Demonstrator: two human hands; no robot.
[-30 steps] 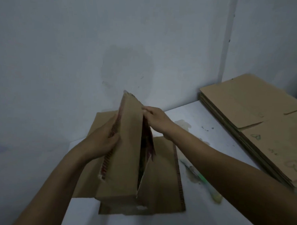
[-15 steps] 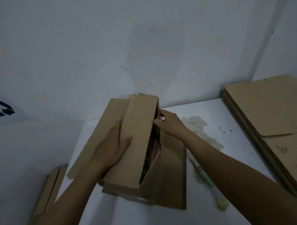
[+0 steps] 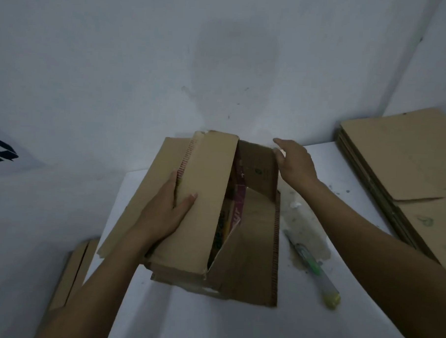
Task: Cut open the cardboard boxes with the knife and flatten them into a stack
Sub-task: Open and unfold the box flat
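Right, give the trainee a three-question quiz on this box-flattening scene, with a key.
1. True or false: the right hand is gripping the utility knife.
2. What does the left hand rest on?
   A. the cut-open cardboard box
   B. the stack of flattened boxes
   C. the white table
3. Fill in: the knife lies on the table to the ____ of the box.

Key:
1. False; it lies free on the table, and the right hand, open, is at the box's raised flap.
2. A
3. right
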